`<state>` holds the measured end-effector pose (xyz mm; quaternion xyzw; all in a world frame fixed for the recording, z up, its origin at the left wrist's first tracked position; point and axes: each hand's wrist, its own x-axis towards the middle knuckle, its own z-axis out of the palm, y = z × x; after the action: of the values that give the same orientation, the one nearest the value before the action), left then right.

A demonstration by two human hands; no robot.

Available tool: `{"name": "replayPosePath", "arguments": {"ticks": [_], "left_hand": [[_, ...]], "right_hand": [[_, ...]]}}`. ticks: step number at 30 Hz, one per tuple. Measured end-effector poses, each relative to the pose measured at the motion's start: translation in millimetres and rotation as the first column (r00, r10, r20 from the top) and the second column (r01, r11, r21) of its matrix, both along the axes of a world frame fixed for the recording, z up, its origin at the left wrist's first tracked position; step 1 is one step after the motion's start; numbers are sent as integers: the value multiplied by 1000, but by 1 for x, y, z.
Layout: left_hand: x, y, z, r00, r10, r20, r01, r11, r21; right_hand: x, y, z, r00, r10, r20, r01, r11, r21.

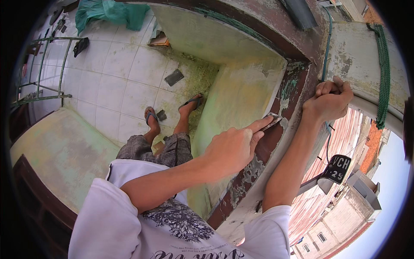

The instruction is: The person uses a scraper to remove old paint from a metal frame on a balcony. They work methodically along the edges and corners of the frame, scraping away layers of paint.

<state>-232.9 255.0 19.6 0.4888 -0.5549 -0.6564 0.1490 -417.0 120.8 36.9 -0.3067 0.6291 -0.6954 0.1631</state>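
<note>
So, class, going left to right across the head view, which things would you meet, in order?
Green metal frame, dark grey flat piece on the floor tiles, left hand holding a flat tool, right hand, green rope.

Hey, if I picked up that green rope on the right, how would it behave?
The green rope would probably be floppy, since it bends near its top end. Its twisted-looking, textured strands suggest it shouldn't be slippery. Being long and bunched, it seems unlikely to roll.
</note>
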Motion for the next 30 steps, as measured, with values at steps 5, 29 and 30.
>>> {"name": "replayPosePath", "arguments": {"ticks": [5, 29, 30], "left_hand": [[-9, 13, -12, 995, 97, -17, -98, 989, -110], [-19, -8, -16, 992, 124, -27, -126, 991, -50], [-16, 6, -13, 994, 110, -17, -111, 993, -44]], "right_hand": [[-7, -2, -2, 999, 31, 21, -31, 1000, -2], [-2, 0, 0, 999, 28, 21, -28, 999, 23], [-4, -1, 0, 1000, 27, 13, -27, 999, 22]]}}
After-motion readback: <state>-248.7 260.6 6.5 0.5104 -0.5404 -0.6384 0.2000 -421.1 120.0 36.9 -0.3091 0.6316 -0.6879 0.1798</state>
